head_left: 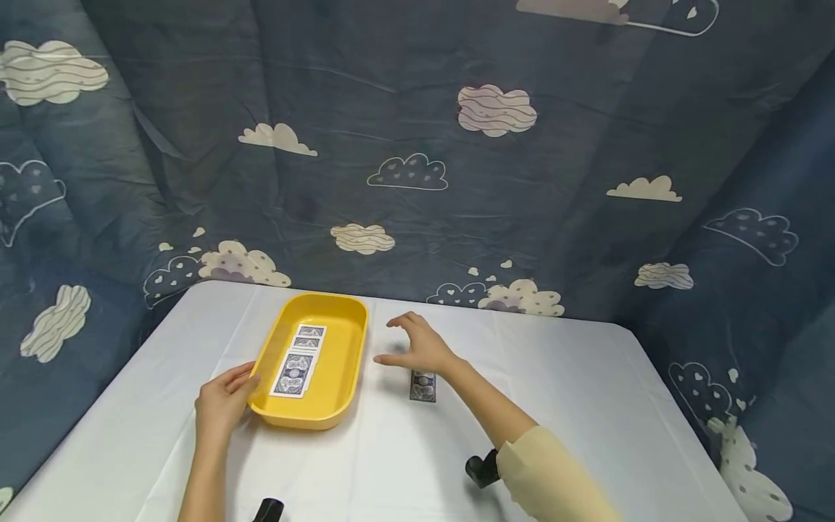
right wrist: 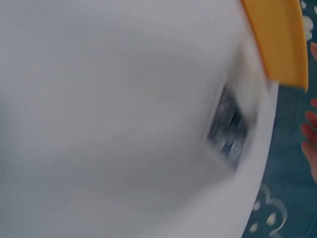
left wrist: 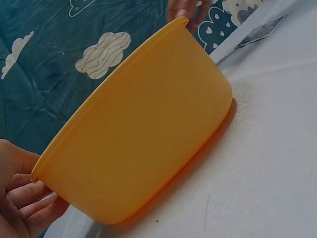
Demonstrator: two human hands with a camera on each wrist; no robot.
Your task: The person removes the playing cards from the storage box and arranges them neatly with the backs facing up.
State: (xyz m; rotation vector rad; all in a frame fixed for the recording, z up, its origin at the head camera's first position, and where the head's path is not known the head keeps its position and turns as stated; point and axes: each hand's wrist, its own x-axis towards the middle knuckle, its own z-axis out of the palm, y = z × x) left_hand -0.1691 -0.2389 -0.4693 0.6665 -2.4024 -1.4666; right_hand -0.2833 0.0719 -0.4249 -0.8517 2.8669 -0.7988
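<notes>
A yellow plastic tray [head_left: 355, 348] with raised walls stands on the table's left half. Its near-left rim is gripped by my left hand [head_left: 225, 397], thumb over the edge and fingers along the outer wall [left wrist: 124, 124]. Inside lie overlapping playing cards [head_left: 293, 375], showing dark blue patterned backs. To the right of the tray, my right hand [head_left: 420, 346] hovers with thumb and fingers spread apart, holding nothing. Below it a playing card [head_left: 422, 388] lies back up on the cloth, partly hidden by the hand. That card [right wrist: 228, 129] is blurred in the right wrist view.
A white cloth [head_left: 574, 406] covers the table. Behind it hangs a dark blue curtain [head_left: 404, 210] with cloud prints. Dark wrist-worn devices show beside the right forearm [head_left: 483, 467] and near the bottom edge by the left forearm [head_left: 204, 471].
</notes>
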